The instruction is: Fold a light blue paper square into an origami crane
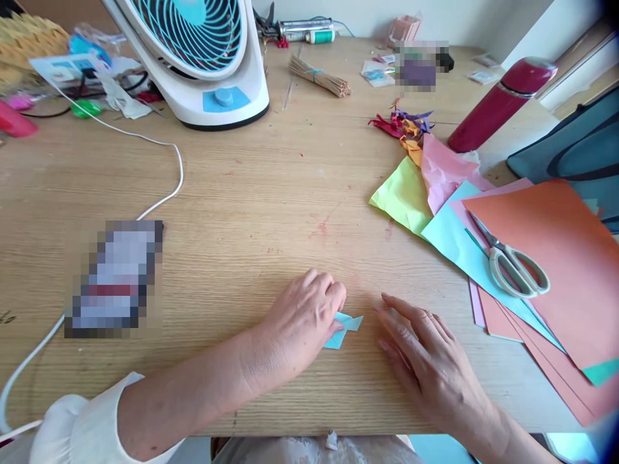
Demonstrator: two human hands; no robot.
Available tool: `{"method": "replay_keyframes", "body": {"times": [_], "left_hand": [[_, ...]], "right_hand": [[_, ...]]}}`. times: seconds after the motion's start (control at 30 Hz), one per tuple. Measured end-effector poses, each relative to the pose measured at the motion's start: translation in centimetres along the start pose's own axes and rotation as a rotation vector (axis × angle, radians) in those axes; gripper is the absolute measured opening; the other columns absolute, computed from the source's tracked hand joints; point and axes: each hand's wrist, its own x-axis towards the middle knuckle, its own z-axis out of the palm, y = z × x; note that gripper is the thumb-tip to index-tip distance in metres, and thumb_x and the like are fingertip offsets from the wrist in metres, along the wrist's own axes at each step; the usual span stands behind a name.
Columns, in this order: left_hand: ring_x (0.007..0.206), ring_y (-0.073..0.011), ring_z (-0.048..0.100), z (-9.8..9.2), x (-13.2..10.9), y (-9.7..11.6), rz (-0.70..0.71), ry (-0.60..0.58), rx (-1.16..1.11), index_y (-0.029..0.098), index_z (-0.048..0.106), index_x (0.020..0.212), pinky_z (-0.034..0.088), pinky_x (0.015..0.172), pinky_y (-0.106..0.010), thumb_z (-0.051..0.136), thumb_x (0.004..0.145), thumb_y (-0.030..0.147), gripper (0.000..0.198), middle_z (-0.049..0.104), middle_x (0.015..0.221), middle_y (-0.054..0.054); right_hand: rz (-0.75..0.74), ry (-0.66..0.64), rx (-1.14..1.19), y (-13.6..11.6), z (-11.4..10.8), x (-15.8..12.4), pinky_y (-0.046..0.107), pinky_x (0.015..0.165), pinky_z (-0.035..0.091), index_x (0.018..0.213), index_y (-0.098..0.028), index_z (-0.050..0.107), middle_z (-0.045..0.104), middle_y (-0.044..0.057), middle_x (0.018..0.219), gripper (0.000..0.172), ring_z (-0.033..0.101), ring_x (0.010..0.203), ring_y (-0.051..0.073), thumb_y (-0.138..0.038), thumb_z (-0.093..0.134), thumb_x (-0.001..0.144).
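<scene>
Left hand [307,316], grip curled, holds angular, folded blue paper [336,341]; right hand [428,364] loosely spread, empty

No legible text or numbers, just an unreadable dark scrawl [7,317] on the table [261,212].

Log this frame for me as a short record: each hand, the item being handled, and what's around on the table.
Left hand: curled over the small blue paper, thumb on it; gripping or just pressing, cannot tell
Right hand: open, beside the paper, not touching it
Item state: folded, partly hidden by the left hand
Right side: scissors lying on coloured sheets; red flask standing behind
Far side: fan; bundle of sticks
Left side: blurred-out flat object
</scene>
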Motion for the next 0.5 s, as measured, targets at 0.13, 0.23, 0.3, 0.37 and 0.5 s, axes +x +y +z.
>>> {"method": "replay_keyframes", "body": {"times": [0.13,0.23,0.3,0.37,0.5], "left_hand": [[0.088,-0.0226,0.062,0.2,-0.3,-0.5,-0.062,0.026,-0.245,0.018,0.06,0.105,0.046,0.078,-0.034,0.06,0.088,0.012,0.018,0.067,0.095,-0.005],[0.085,-0.0177,0.062,-0.5,0.3,-1.8,-0.068,0.117,-0.516,0.022,0.066,0.095,0.044,0.075,-0.027,0.057,0.089,0.016,0.012,0.068,0.093,-0.001],[0.076,-0.0144,0.059,-1.0,1.2,-2.5,-0.111,0.205,-0.691,0.02,0.065,0.086,0.043,0.068,-0.024,0.056,0.09,0.021,0.009,0.065,0.083,0.001],[0.07,-0.0128,0.055,-1.3,2.2,-2.7,-0.128,0.292,-0.856,0.018,0.061,0.086,0.041,0.063,-0.023,0.056,0.09,0.027,0.011,0.061,0.078,0.002],[0.07,-0.0123,0.051,-0.6,3.8,-2.5,-0.112,0.419,-1.017,0.017,0.057,0.084,0.042,0.063,-0.023,0.057,0.088,0.03,0.013,0.055,0.076,0.002]], "right_hand": [[0.104,-0.025,0.182,0.5,-0.6,1.5,0.043,0.091,0.051,0.135,-0.022,0.053,0.057,0.014,0.133,0.037,0.059,0.115,0.027,-0.018,0.047,0.099],[0.265,-0.076,0.459,0.5,-1.3,3.8,0.035,0.089,0.053,0.13,-0.025,0.055,0.062,0.009,0.125,0.03,0.064,0.106,0.02,-0.025,0.046,0.101],[0.379,-0.136,0.697,0.5,-1.5,5.7,0.031,0.085,0.054,0.126,-0.025,0.056,0.066,0.007,0.117,0.028,0.066,0.099,0.018,-0.034,0.048,0.101],[0.413,-0.192,0.92,0.4,-1.2,7.6,0.029,0.081,0.053,0.119,-0.022,0.057,0.068,0.006,0.107,0.03,0.065,0.093,0.018,-0.042,0.053,0.098],[0.444,-0.164,1.029,0.3,0.5,10.3,0.025,0.06,0.043,0.086,-0.018,0.057,0.057,-0.001,0.074,0.035,0.052,0.068,0.013,-0.052,0.06,0.091]]}}
